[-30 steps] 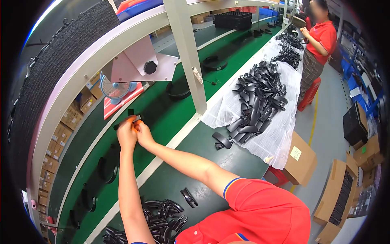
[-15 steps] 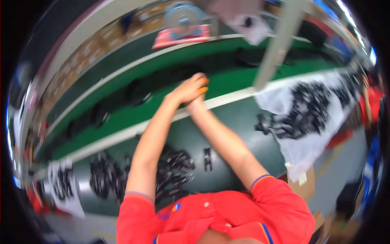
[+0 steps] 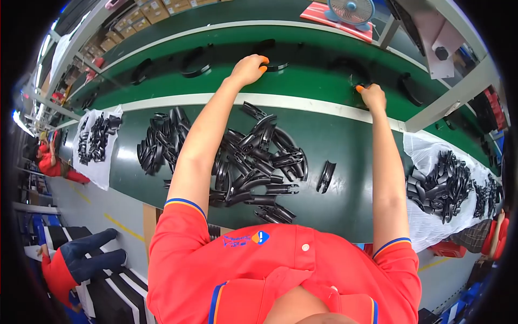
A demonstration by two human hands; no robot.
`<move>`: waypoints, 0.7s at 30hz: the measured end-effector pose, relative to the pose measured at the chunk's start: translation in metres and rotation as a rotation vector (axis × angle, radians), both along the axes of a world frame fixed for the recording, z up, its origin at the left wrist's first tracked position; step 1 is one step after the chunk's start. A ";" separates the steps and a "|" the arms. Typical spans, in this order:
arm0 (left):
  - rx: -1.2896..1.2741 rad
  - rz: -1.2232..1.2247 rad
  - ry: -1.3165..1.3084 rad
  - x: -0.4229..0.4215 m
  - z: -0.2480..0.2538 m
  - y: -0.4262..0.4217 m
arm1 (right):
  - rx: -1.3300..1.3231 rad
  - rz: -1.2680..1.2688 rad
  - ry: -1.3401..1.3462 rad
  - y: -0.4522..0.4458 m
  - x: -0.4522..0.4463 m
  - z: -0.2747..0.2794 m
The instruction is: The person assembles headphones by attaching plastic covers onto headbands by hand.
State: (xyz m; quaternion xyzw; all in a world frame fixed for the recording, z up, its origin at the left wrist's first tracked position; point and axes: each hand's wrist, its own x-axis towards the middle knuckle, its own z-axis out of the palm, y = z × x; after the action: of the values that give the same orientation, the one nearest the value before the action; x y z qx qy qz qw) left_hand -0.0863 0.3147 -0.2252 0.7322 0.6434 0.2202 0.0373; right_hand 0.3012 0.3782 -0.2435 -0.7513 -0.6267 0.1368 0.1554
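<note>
My left hand (image 3: 249, 70), orange covers on its fingertips, is over the green conveyor belt (image 3: 313, 81). Its thumb and finger close on the end of a curved black part (image 3: 278, 67). Farther right, my right hand (image 3: 373, 98) also wears an orange fingertip cover. Its fingers are pinched at the near edge of a dark curved piece (image 3: 353, 66); what lies between them is too small to make out. Below my arms, a heap of curved black plastic pieces (image 3: 253, 162) covers part of the dark green worktable (image 3: 345, 140). One such piece (image 3: 326, 176) lies apart from the heap.
More curved parts (image 3: 195, 63) lie along the belt. White sheets bearing black pieces are at the left (image 3: 86, 154) and right (image 3: 426, 229). A metal post (image 3: 448, 110) rises at the right. A blue fan (image 3: 352, 11) stands beyond the belt. Co-workers in red (image 3: 62, 270) are around.
My hands were close together over the belt and have moved apart, the right one to the right. The view has turned, and the fan now appears farther right.
</note>
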 end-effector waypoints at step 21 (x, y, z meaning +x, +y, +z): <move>-0.133 -0.217 -0.111 -0.034 0.015 -0.114 | 0.630 1.080 -0.126 0.169 -0.140 -0.053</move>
State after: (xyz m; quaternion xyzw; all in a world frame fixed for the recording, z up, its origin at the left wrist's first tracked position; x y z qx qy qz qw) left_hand -0.1204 0.2011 -0.2103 0.7801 0.5707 0.2117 0.1448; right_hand 0.1614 0.5472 -0.2966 -0.2533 -0.9360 -0.0398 0.2411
